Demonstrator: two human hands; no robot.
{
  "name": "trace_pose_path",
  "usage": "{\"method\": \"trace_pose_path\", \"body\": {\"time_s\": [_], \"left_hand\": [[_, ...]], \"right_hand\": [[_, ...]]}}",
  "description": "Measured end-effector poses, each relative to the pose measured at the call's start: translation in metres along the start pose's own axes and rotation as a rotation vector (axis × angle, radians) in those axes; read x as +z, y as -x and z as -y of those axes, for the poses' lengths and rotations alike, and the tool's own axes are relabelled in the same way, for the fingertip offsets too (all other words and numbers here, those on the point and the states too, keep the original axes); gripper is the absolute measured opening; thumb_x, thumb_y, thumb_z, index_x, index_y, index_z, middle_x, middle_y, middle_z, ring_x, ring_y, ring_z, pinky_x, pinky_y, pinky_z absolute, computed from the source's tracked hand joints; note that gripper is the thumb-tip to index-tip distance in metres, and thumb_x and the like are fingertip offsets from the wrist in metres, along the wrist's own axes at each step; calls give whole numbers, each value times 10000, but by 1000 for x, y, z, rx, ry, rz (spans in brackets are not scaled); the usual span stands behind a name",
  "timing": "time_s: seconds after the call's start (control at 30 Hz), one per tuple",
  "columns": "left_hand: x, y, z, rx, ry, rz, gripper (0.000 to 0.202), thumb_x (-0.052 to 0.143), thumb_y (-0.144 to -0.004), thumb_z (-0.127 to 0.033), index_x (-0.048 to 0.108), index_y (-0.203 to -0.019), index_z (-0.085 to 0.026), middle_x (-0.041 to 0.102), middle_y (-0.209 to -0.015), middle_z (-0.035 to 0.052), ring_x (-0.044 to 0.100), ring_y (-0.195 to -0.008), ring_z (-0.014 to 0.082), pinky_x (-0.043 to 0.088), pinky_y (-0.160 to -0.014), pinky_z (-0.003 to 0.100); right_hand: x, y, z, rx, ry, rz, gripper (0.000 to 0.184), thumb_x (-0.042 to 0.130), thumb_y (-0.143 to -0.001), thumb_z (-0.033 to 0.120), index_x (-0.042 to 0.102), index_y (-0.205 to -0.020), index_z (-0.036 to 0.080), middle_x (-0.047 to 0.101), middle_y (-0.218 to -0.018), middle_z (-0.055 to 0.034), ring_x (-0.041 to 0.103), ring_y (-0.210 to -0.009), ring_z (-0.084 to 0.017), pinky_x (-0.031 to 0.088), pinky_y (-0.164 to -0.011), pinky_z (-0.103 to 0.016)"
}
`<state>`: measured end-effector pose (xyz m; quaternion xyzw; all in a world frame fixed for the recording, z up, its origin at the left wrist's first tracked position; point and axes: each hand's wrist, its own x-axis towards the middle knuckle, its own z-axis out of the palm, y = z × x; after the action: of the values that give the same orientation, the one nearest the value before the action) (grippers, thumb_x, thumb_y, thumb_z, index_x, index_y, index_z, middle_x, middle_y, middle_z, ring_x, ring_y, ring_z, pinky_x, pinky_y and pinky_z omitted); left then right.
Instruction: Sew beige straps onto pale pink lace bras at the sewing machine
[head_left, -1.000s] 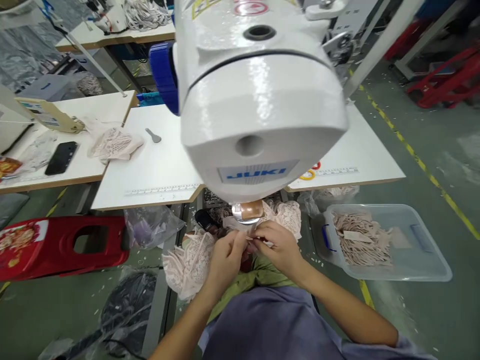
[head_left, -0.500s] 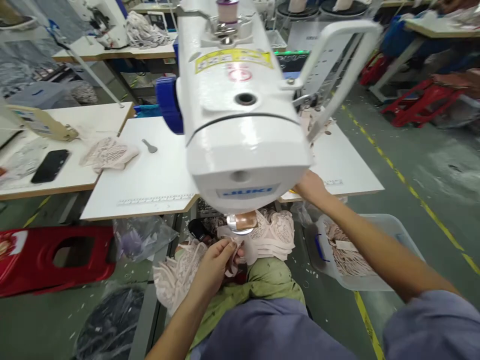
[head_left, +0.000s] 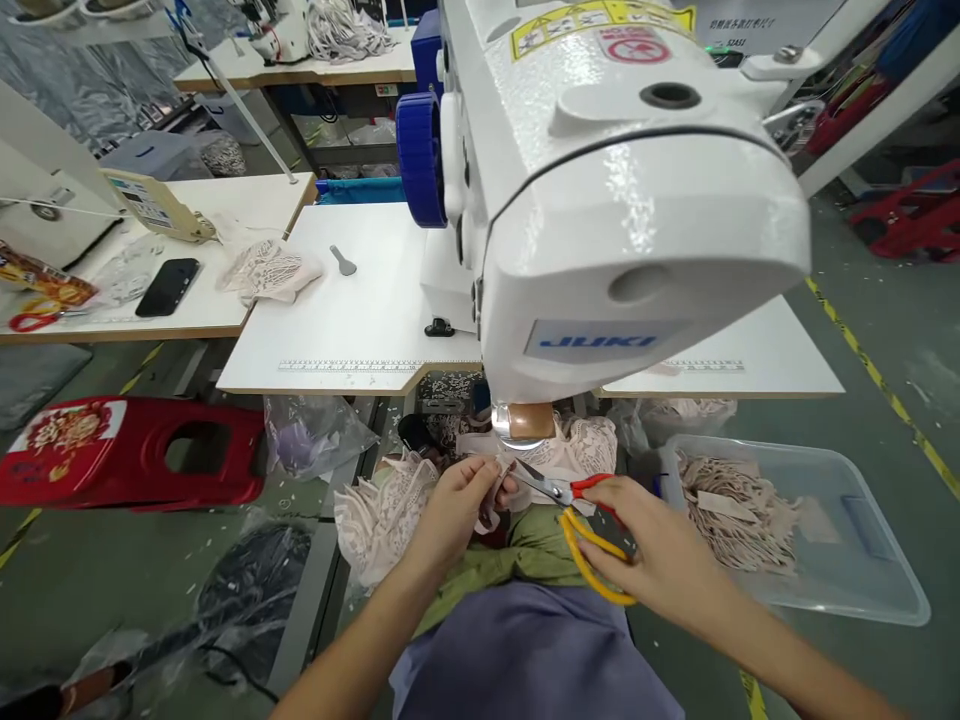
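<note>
Pale pink fabric (head_left: 489, 515): located above the lap (head_left: 536, 560), near the taped metal part (head_left: 529, 422) beneath the sewing machine (head_left: 637, 240). Pinched between thumb and fingertips of the left hand (head_left: 454, 503), with a loose portion hanging below. Grasped in the right hand (head_left: 649, 532): scissors (head_left: 559, 491), by the red and yellow handles, loops spread, blades directed at the pinched edge. Tips at or just beside the left fingertips; contact with fabric not confirmed.

Progress, as judged: mid-step. Done: fabric gripped, scissors presented to the edge. Outstanding: any visible cut. Unable to exclude a small one hidden by the fingers.

Also noted: bunched lace (head_left: 382, 520) beside the left hand, further lace (head_left: 589, 447) beyond the scissors. Processed or unprocessed: cannot tell. At far right, clear box (head_left: 885, 575) with pale straps (head_left: 739, 515) inside, apart from both hands.
</note>
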<state>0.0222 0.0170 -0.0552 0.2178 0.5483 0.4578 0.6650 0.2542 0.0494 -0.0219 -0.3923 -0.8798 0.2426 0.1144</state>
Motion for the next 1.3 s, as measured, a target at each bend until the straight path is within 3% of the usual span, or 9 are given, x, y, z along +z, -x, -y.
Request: {"method": "trace_pose_path", "body": {"time_s": [0.23,0.33,0.43,0.57,0.77,0.97,1.13,1.23,1.3], "left_hand": [[3,4,-5,51,-175,-7,278,598,-771,-421,617,-676,-160,595,-663,15,434,-563,102,334,-549,232],[1,6,-10,13,-94,-20,224,612,-717,-376,595,-645,-164,564,-630,3,381,-534,92,278,-517,229],[-3,6,-12,-24,52,-20,318,691,-672,-441,531,-590,-179,476,-549,-34,306,-492,75,203,-485,226],[-9,3,-11,-17,129,-58,436,768,-619,-535,514,-581,-182,389,-493,-75,252,-466,58,180,-478,218],[-8,4,-10,85,-46,-136,438,749,-684,-563,569,-610,-171,516,-555,-34,400,-521,81,313,-523,213],[-9,5,-11,157,-217,-162,340,651,-792,-478,586,-650,-176,594,-626,-5,511,-582,118,412,-585,237],[-10,6,-9,177,-211,-186,352,627,-812,-474,569,-640,-172,549,-610,-20,465,-568,103,378,-579,230],[-7,6,-7,170,-50,-214,387,673,-765,-490,504,-600,-184,457,-543,-56,365,-511,77,303,-525,218],[-5,7,-7,136,82,-206,421,711,-716,-510,464,-587,-193,394,-502,-77,304,-479,65,252,-492,214]], "right_hand": [[5,-15,-10,21,-108,95,235,546,-896,316,625,-1090,209,699,-893,-73,642,-665,-179,505,-559,-280],[2,-6,-15,126,-202,113,237,548,-889,358,644,-1066,233,691,-841,-49,608,-577,-162,482,-520,-278],[1,1,-16,233,-263,84,257,578,-845,373,619,-1059,236,665,-806,-42,586,-555,-162,465,-490,-276],[8,0,-10,235,-277,116,319,606,-784,330,561,-1087,240,645,-865,-50,588,-610,-167,484,-522,-284],[23,-23,5,235,-302,177,371,616,-758,344,560,-1105,226,653,-939,-72,616,-709,-190,509,-607,-315],[20,-45,10,312,-351,228,342,619,-779,395,614,-1073,220,699,-943,-70,633,-689,-192,506,-606,-314],[20,-35,-1,285,-374,213,298,595,-826,385,669,-1079,246,717,-877,-53,651,-686,-204,497,-557,-300],[12,-23,-18,310,-337,148,282,591,-838,391,684,-1074,267,669,-699,-19,614,-572,-192,476,-486,-289],[-3,-23,-35,308,-283,116,265,612,-828,411,695,-1041,276,686,-718,-26,612,-551,-192,480,-474,-295]]}}
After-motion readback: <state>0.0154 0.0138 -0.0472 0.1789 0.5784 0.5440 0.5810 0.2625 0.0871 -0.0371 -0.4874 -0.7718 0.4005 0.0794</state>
